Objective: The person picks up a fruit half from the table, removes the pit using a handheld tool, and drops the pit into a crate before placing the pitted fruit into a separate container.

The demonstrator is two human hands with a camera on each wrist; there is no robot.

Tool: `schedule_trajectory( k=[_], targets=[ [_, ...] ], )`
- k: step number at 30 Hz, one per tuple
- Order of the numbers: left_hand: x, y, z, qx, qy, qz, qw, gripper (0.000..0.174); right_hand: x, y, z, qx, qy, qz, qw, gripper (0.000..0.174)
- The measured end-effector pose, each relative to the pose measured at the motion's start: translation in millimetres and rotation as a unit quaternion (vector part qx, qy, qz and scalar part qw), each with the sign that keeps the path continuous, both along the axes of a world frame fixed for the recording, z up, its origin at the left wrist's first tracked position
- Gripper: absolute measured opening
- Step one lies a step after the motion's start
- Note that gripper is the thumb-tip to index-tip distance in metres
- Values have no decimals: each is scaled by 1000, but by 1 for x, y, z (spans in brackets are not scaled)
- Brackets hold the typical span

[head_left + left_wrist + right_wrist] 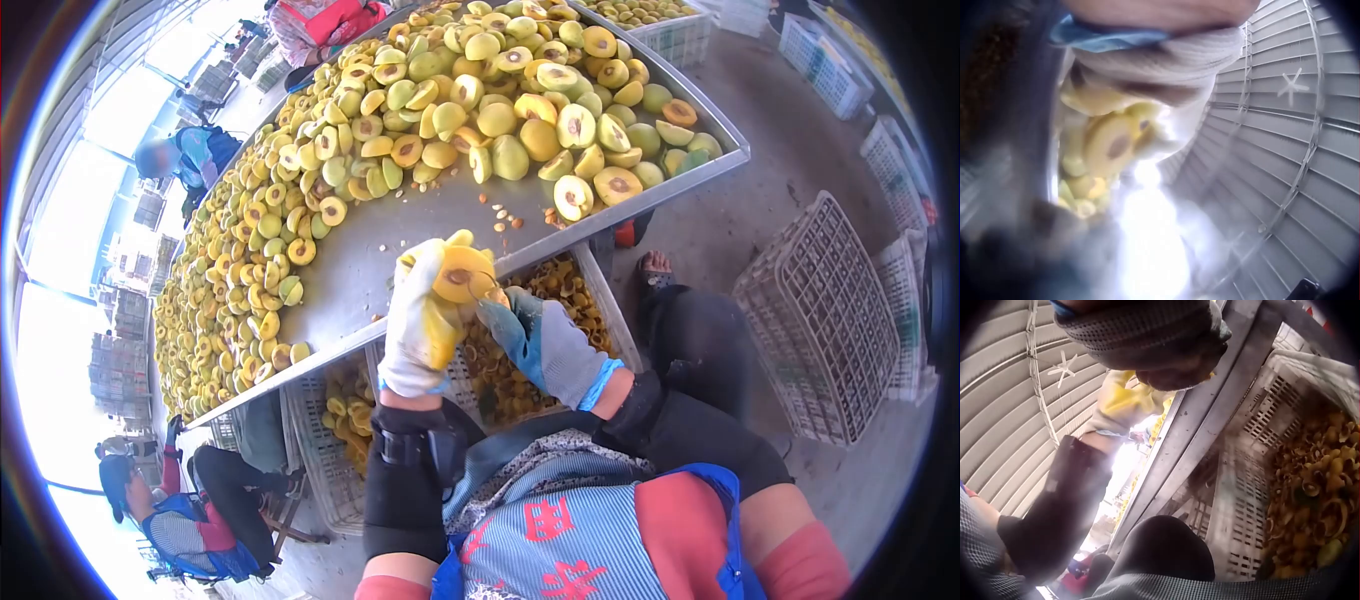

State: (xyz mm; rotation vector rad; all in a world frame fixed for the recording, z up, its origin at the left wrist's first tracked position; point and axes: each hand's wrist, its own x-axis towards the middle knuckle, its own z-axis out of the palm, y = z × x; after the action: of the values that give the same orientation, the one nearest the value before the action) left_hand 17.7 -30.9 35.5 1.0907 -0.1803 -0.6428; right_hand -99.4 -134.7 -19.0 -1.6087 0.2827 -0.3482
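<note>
The left hand (428, 315), in a white glove stained yellow, holds a halved yellow fruit (458, 275) with its brown centre facing up. In the left wrist view the glove (1154, 69) is above a fruit half (1109, 147). Close against the fruit's right side, the right hand (548, 345), in a grey and blue glove, has its fingers curled round a thin curved tool (484, 283), mostly hidden. The right wrist view shows the dark underside of the right glove (1147, 337), with the left glove (1124, 403) beyond it.
A metal table (430, 215) bears a large heap of fruit halves (400, 110). Below its near edge, crates hold yellow-brown pieces (510, 375), also in the right wrist view (1310, 500). An upturned crate (825, 320) stands at right. Other people sit at left (190, 530) and upper left (195, 160).
</note>
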Motion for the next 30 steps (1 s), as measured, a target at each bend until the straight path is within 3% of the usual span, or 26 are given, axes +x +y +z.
schedule_trajectory(
  k=[6,9,12,15,18,21,24,27,30],
  targets=[
    [-25,8,-28,-10,13,49,999,40,-5,2,-7,38,14,33,999,50],
    [-34,3,-25,-100,38,23,994,39,-9,1,-1,3,34,48,998,52],
    [-38,2,-22,18,-29,36,999,39,-10,0,-4,-4,72,79,994,53],
    [-44,3,-29,10,5,62,998,39,-7,14,-30,76,46,95,992,56],
    [-49,2,-32,49,-41,74,995,40,-7,24,-48,141,15,103,985,59],
    [-47,9,-38,71,-50,66,994,38,-12,14,-34,51,65,113,990,60],
    [-43,18,-22,101,-64,11,993,35,-13,8,-32,-15,45,134,990,59],
    [-39,19,-19,129,-84,4,988,32,-11,7,-25,25,40,158,986,59],
    [-50,11,-31,76,-69,70,992,32,-12,37,-46,195,1,118,974,56]
  ],
)
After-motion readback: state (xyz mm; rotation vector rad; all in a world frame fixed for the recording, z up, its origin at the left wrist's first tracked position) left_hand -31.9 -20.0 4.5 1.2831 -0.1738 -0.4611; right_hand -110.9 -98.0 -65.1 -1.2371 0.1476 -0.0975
